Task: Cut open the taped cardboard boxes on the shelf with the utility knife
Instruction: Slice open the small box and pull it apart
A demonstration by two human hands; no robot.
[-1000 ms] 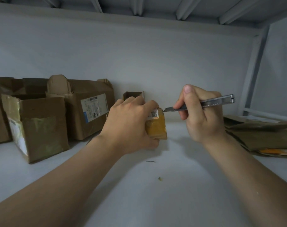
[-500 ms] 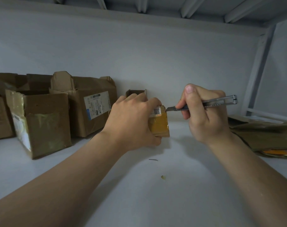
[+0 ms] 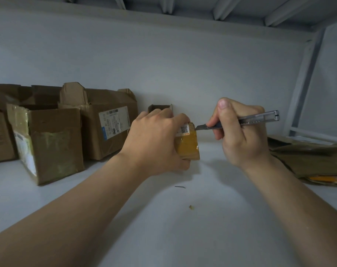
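Note:
A small cardboard box (image 3: 188, 146) wrapped in yellowish tape, with a white label on its top corner, stands on the white shelf (image 3: 183, 218). My left hand (image 3: 154, 141) grips it from the left and over the top. My right hand (image 3: 239, 135) holds a silver utility knife (image 3: 256, 119) with its handle pointing right. The blade tip touches the box's upper right edge. Most of the box is hidden behind my left hand.
Several opened brown boxes stand at the left: one with taped sides (image 3: 46, 143) and one with a shipping label (image 3: 106, 122). A tiny open box (image 3: 160, 107) sits by the back wall. Flattened cardboard (image 3: 306, 155) is piled at the right beside the shelf post (image 3: 304, 79).
The blade tip has drawn back a little to the right along the box's top edge. Both hands keep their grip; the view has shifted slightly.

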